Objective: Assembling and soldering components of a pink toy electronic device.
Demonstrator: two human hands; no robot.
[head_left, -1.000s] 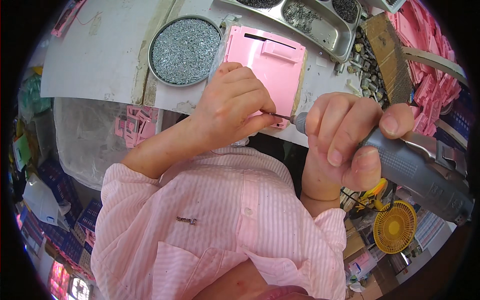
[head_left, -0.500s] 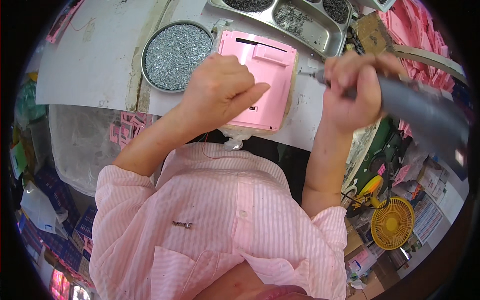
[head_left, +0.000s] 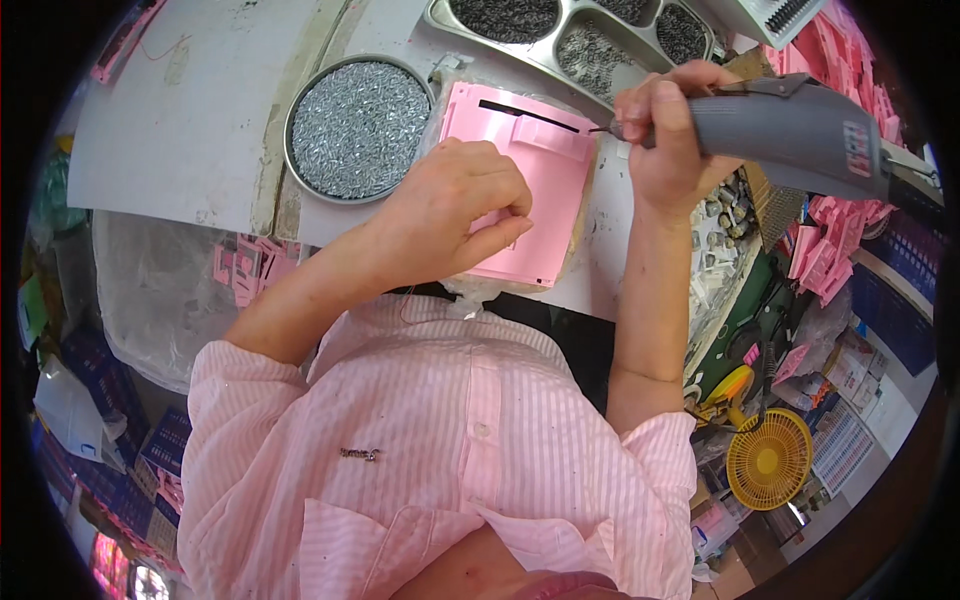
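Compared with half a second ago, the grey powered screwdriver (head_left: 790, 138) has swung up and left: the right hand (head_left: 668, 135), wrapped around its front end, brings the thin bit to the upper right corner of the flat pink plastic panel (head_left: 558, 195). Whether bit and panel touch cannot be told. The left hand (head_left: 450, 212) now hangs lower over the panel's left side, fingers curled and thumb near the fingertips; whether something small is pinched there cannot be told.

The panel lies on the worn white bench (head_left: 170, 130), near its front edge, over clear plastic wrapping (head_left: 470, 300). A round metal dish (head_left: 350, 199) of silvery screws (head_left: 360, 130) stands left of it; a compartmented steel tray (head_left: 548, 48) of dark screws (head_left: 505, 18) is beyond. Pink plastic parts (head_left: 825, 262) heap up at right, above a yellow round fan (head_left: 768, 460).
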